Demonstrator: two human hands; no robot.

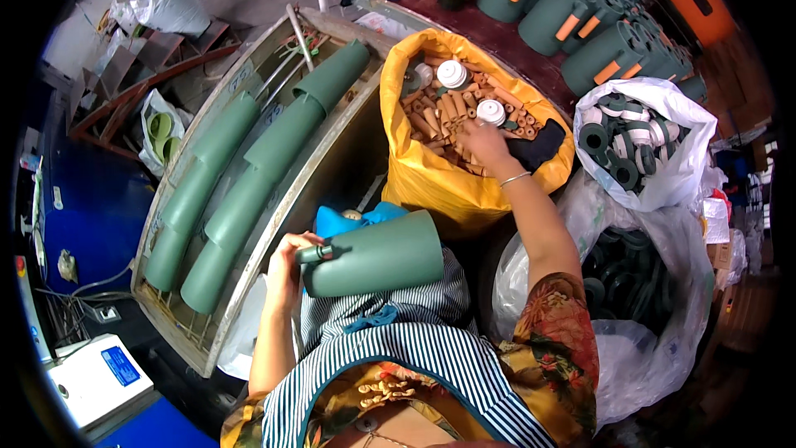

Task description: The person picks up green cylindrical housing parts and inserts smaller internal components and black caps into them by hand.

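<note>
The person's left hand (pixel 287 259) is gripping the short handle (pixel 315 254) of a smooth green plastic-looking cylinder (pixel 381 255), which is lying sideways over a blue-and-white striped apron (pixel 464 357). The right hand (pixel 485 146) is resting fingers-down in a wide-mouthed yellow sack (pixel 444 191), touching a heap of short orange-brown tubes (pixel 427 120) near 2 white round pieces (pixel 452 75), and whether its hidden fingertips are gripping any is impossible to tell. Leftward, a long grey-brown trough (pixel 178 336) is holding 2 rows of green tubular pieces (pixel 265 145); rightward, a white plastic bag (pixel 698 112) is holding dark-green and white rings (pixel 638 137).
</note>
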